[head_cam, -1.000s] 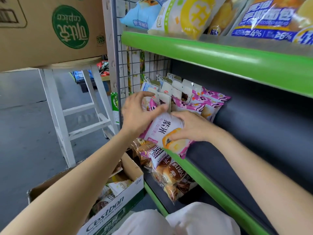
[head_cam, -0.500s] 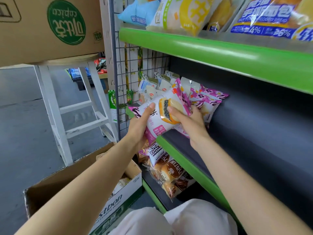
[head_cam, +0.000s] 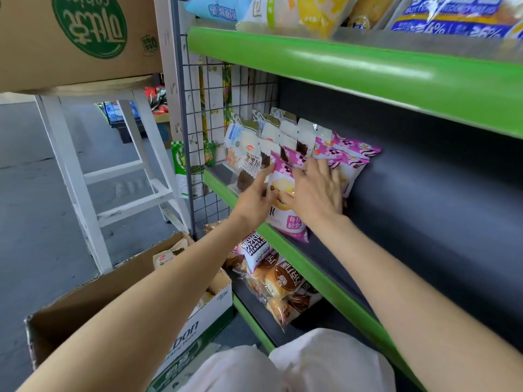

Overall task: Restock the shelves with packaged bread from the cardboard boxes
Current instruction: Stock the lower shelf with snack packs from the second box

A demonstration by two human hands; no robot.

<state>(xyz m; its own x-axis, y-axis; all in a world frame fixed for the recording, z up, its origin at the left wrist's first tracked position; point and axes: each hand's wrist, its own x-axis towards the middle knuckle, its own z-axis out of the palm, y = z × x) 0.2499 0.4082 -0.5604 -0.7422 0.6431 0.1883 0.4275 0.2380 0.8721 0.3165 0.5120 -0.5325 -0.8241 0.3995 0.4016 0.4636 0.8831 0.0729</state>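
Bright, even daylight throughout, glare streaking along the upper green shelf edge (head_cam: 368, 69). Deep shade under it on the dark back panel (head_cam: 438, 193). Wide-angle bending at the edges; hands slightly motion-blurred.

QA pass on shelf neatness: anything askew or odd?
Yes. The pink bread pack under both hands overhangs the middle shelf's green edge, tilted rather than upright like the row behind. The shelf is otherwise mostly bare.

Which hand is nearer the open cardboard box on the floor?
Left. The left hand is at the shelf edge, up and right of the open cardboard box; the right hand lies farther right, flat on the pink bread packet.
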